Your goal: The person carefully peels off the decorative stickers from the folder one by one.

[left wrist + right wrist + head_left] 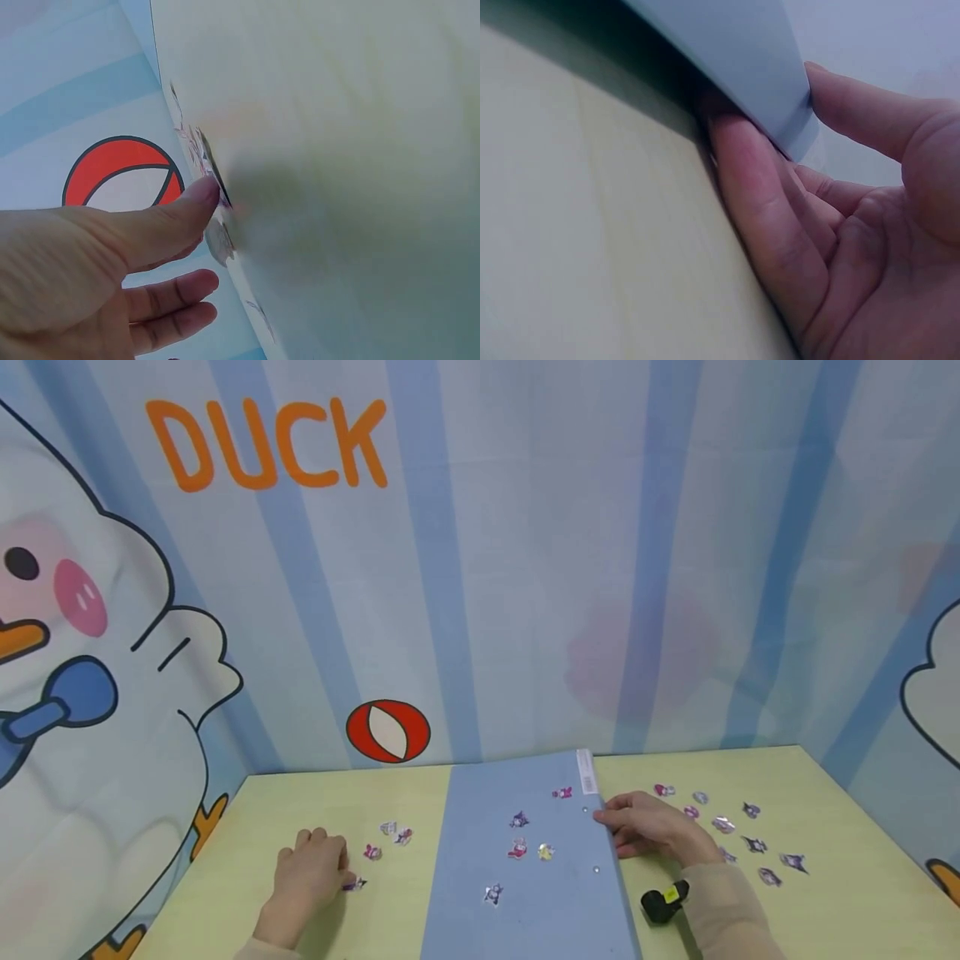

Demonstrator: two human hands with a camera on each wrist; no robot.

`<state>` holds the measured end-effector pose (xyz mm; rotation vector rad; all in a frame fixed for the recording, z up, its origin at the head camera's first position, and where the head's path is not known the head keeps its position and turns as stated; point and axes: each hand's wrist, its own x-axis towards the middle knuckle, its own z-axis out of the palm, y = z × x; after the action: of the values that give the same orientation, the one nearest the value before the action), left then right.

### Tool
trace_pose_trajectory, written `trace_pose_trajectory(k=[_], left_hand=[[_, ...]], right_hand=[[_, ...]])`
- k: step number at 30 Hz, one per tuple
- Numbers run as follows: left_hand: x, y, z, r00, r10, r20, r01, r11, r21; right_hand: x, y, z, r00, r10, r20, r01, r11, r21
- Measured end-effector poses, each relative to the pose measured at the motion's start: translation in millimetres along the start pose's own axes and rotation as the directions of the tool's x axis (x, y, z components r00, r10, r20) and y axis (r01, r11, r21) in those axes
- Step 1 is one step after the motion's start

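Note:
A light-blue folder (555, 910) with a white label strip lies mid-table, several small cartoon stickers scattered over its cover. My right hand (652, 827) grips the folder's right edge, thumb on top and fingers underneath; in the right wrist view the grey-blue edge (742, 67) sits between thumb and fingers. On the left, my left hand (311, 872) pinches a small purple-and-white sticker (356, 884) at the table surface. The left wrist view shows the thumb (199, 191) against the sticker's tilted edge; the index fingertip is mostly hidden behind the thumb.
Beyond the left hand lie a pink sticker (372, 852) and a few others. Several more stickers (755, 844) spread over the right side of the pale yellow table (847, 910). A small black device (663, 906) with a yellow tag is by the right wrist. A printed curtain (517, 568) hangs behind.

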<state>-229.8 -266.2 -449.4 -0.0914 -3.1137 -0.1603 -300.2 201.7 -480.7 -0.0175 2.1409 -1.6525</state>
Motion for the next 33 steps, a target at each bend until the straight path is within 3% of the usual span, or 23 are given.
trace_pose_trajectory(k=[7,12,19,27,33], left_hand=[[0.3,0.5,-1.9,1.000,0.006,-0.010,-0.006,1.000,0.008],[1.7,12.2,-2.4,0.999,0.040,-0.003,-0.040,0.999,-0.001],[10.6,43.7,-9.7,0.988,0.153,-0.030,-0.155,0.986,-0.067],[28.8,83.3,-5.2,0.960,0.278,-0.015,-0.276,0.942,-0.191],[47.1,116.0,-0.4,0.955,0.296,0.012,-0.284,0.925,-0.251]], right_hand=[[0.1,-1,-1,1.000,0.004,-0.005,-0.004,1.000,0.000],[-1.0,-1,-1,1.000,0.004,0.003,-0.004,1.000,-0.003],[-0.5,-2,-1,1.000,-0.008,-0.005,0.008,1.000,-0.012],[1.9,0,-1,1.000,0.009,-0.014,-0.009,1.000,-0.006],[1.7,0,-1,1.000,-0.002,-0.004,0.002,1.000,-0.004]])
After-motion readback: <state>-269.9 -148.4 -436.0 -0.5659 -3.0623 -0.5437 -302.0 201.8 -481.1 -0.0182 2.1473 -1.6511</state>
